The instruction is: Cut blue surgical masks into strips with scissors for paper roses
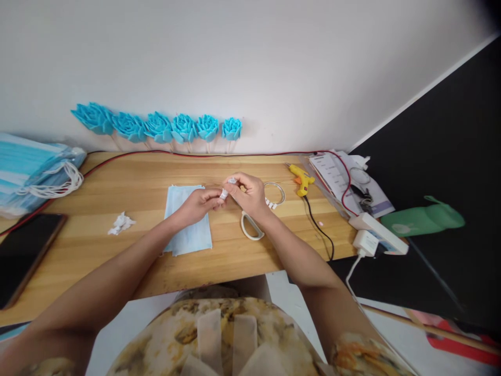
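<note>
Above the wooden table, my left hand [199, 204] and my right hand [249, 194] meet with closed fingertips. Between them is a small rolled white piece [224, 194], of paper or fabric; its exact kind is unclear. Its upper end shows above my right fingers. Light blue mask fabric [191, 237] lies flat beneath my left hand and wrist. Below my right hand, a white looped handle [252, 237], like that of scissors, rests on the wood, partly hidden by the wrist. A thin ring [282, 192], like a tape roll, is just right of that hand.
Several blue flowers [157, 128] on sticks lean against the wall. A yellow glue gun [301, 178] with a black cord lies right. At left are bagged masks [31, 167], a phone [27, 256] and white scraps [121, 223]. A power strip [379, 235] sits at the right edge.
</note>
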### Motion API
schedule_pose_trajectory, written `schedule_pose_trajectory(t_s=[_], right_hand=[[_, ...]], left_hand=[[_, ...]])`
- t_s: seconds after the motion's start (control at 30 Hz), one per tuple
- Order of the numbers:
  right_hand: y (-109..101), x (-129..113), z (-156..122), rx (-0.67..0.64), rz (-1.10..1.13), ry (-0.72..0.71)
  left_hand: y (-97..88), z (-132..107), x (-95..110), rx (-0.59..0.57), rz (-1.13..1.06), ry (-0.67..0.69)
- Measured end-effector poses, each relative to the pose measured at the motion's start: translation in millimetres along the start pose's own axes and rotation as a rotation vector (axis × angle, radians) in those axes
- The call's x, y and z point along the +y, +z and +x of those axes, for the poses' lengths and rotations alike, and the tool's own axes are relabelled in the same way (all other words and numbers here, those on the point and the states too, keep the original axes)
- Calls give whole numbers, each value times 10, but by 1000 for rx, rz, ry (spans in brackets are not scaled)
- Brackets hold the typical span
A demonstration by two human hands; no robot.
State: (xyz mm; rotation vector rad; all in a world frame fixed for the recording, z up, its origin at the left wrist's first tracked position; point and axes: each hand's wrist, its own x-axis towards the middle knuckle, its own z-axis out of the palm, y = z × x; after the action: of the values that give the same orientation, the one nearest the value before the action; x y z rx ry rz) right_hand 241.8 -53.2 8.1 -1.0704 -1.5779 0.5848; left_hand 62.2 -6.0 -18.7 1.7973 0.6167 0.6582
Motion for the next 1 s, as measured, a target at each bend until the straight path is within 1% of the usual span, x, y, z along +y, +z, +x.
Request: schedule_pose_trajectory(t_s=[0.07, 0.1, 0.2, 0.3, 0.4, 0.5, 0.67, 0.73, 0.83, 0.9, 1.0], right_hand=[[1, 3, -1, 0, -19, -9], [8, 15, -1, 3, -12, 9], [47, 83, 18, 73, 111, 132], [80, 144, 65, 171, 286, 282], [76, 151, 116, 188, 390, 351], [49, 135, 140, 179, 433, 361], [30, 154, 139, 197, 403, 382], [33, 167, 138, 225, 401, 367], [38, 176, 140, 253, 399, 347], [35, 177, 142, 225, 409, 345], [14, 184, 139, 99, 436, 333]], left_hand=[[-10, 1, 13, 2, 35, -10], [-12, 1, 19, 2, 48, -16], [-6, 1, 33, 5, 60, -23], [0, 0, 43, 14, -2, -30], [-10, -7, 62, 42, -63, -67], [-24, -25, 91, 33, -165, -108], [-17, -41, 104, -96, -384, -176], [-10, -35, 94, -100, -418, -196], [-6, -22, 80, -84, -374, -198], [-7, -17, 76, -81, -333, -191], [-10, -18, 80, -75, -322, -181]])
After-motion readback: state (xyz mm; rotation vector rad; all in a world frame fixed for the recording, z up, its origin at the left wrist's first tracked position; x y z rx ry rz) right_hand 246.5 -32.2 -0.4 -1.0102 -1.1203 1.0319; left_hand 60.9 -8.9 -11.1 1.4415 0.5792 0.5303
